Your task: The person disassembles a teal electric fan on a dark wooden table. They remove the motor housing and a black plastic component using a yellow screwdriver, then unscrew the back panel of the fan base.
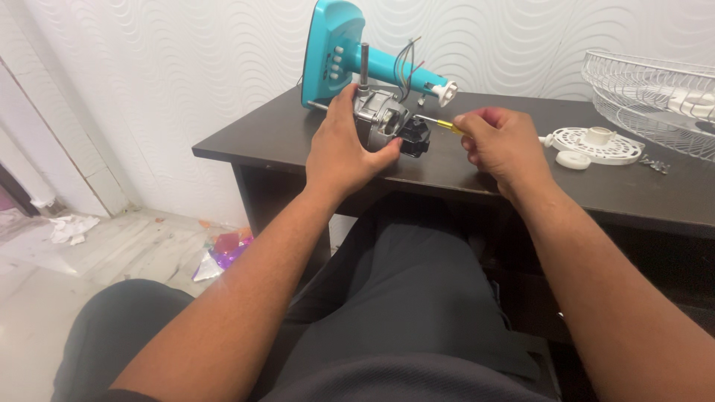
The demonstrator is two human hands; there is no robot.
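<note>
At frame centre, a grey metal fan motor [381,119] is steadied on the dark worktop [283,134] by the clasping left hand [344,145]; a yellow-handled screwdriver [441,123], pinched in the right hand [503,141], is aimed at its black rear part.

Both bare forearms reach from the near edge toward the far side and come closer to each other at the hands. The left hand [344,146] has its back turned up, the fingers curled over and the thumb spread to the right in a firm grasp. The right hand [501,144], a little to the right and apart from it, is closed in a loose fist, with thumb and fingertips pinched together at its left side.
</note>
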